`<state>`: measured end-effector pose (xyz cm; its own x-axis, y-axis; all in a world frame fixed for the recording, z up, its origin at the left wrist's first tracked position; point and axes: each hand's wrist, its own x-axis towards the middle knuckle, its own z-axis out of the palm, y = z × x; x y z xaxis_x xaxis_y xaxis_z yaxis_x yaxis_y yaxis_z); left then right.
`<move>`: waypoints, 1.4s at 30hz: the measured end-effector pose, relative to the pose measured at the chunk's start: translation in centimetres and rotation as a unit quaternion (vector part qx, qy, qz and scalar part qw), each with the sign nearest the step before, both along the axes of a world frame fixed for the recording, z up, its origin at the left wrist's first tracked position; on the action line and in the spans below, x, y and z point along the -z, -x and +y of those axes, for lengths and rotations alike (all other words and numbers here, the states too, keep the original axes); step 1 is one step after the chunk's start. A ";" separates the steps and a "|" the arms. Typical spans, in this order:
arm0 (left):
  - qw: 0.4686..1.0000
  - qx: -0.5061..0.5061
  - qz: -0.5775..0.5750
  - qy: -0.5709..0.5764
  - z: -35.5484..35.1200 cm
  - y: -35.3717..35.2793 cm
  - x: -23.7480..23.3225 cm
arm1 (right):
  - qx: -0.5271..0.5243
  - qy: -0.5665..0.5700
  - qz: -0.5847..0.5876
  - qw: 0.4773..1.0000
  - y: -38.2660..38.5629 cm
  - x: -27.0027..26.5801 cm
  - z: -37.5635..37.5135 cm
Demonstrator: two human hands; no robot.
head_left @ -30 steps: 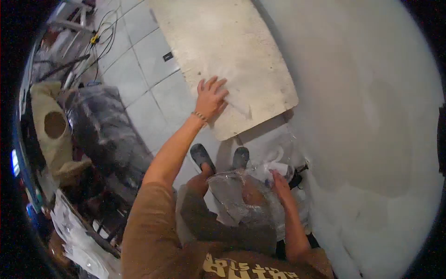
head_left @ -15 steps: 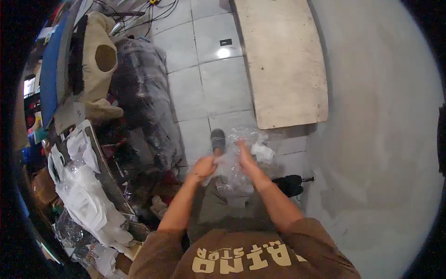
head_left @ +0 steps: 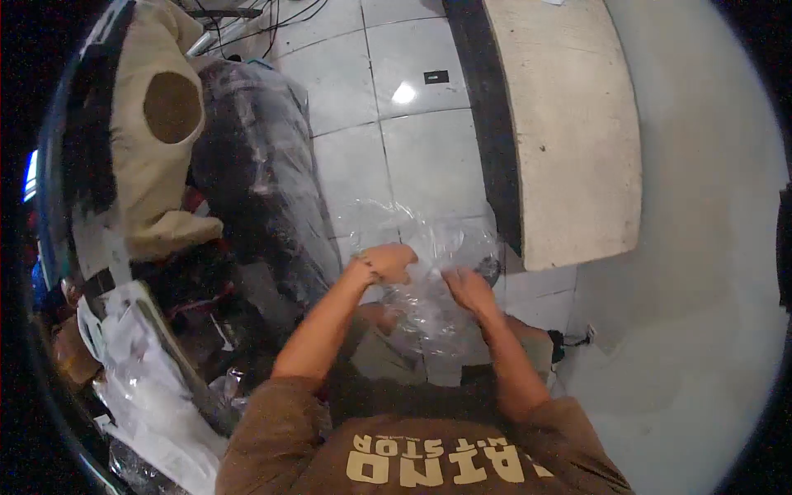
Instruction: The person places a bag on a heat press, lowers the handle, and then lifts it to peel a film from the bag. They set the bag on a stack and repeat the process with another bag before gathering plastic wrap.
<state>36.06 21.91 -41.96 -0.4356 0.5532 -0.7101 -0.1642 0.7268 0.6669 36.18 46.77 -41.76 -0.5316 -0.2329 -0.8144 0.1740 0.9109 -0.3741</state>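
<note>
A crinkled, see-through plastic sheet or bag [head_left: 436, 326] spreads in front of my body, low over the tiled floor. My left hand [head_left: 391, 262], with a band at the wrist, is closed on its upper left part. Close by on the right, my right hand [head_left: 469, 289] has its fingers bent and pressed together on the same plastic. Glare on the film blurs the fingertips. Loose folds hang below both hands, in front of my legs, and more film fans out beyond them. A dark shoe [head_left: 488, 266] shows partly behind the plastic at the right.
A long pale board [head_left: 569, 140] with a dark side stands at the right, beside a grey wall [head_left: 701, 247]. Along the left lie a plastic-wrapped dark bundle [head_left: 260, 157], cream fabric with a round hole [head_left: 157, 194] and white plastic [head_left: 153, 379]. A small black object [head_left: 436, 77] lies on the tiles.
My left hand has moved up and right, and my right hand down and right. The plastic now spreads wider around them. The whole view has shifted, with the board farther right.
</note>
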 end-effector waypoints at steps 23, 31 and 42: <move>0.759 -0.269 0.496 0.326 -15.7 11.9 47.2 | 0.113 -0.078 0.111 0.984 7.1 34.8 -5.0; 0.858 -0.421 0.049 0.291 7.4 10.1 34.0 | 0.148 0.182 0.423 0.875 4.9 46.1 -6.2; 0.769 -0.602 0.121 0.179 8.3 8.7 36.8 | 0.423 0.402 -0.139 0.800 7.7 38.0 -5.2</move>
<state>27.40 30.26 -78.76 -0.6229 -0.5659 -0.5401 -0.7635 0.2896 0.5772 28.49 41.52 -79.76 -0.5999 -0.3938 -0.6965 0.7798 -0.0930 -0.6191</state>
